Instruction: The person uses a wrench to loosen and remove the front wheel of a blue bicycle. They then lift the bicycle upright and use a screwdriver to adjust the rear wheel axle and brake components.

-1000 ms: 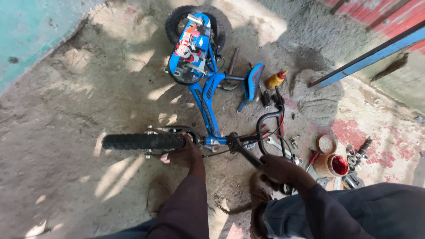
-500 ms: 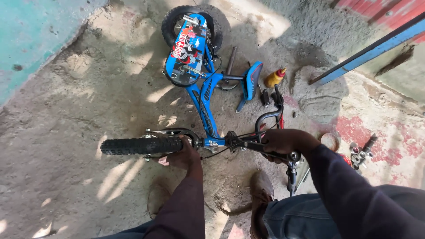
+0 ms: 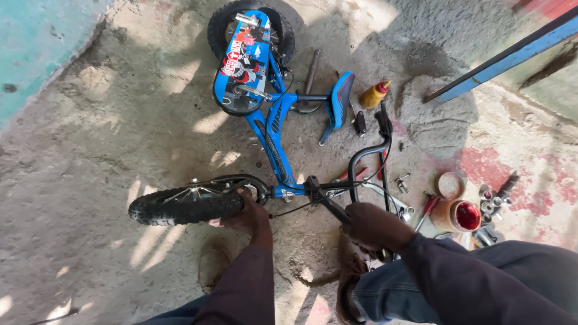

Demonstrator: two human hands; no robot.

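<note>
fingertips of left hand (image 3: 250, 212) are hidden behind the black knobbly front tyre (image 3: 183, 206) & fork, so it can't be told if they're clamped or just pressed there. right hand (image 3: 373, 224) is seen fingers wrapped tight on near end of black handlebar (image 3: 361, 162); grip itself is covered. small blue child's bike (image 3: 271, 123) is laid flat on sandy concrete floor (image 3: 90, 138), its rear wheel cut by frame's top edge. red-filled tin (image 3: 459, 215) is seen nr right arm.

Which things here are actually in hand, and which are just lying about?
In hand:
left hand on the front wheel
right hand on the handlebar
blue child's bicycle

Lying about:
yellow oil bottle
red-filled tin
round lid
loose sockets
blue bar
</note>
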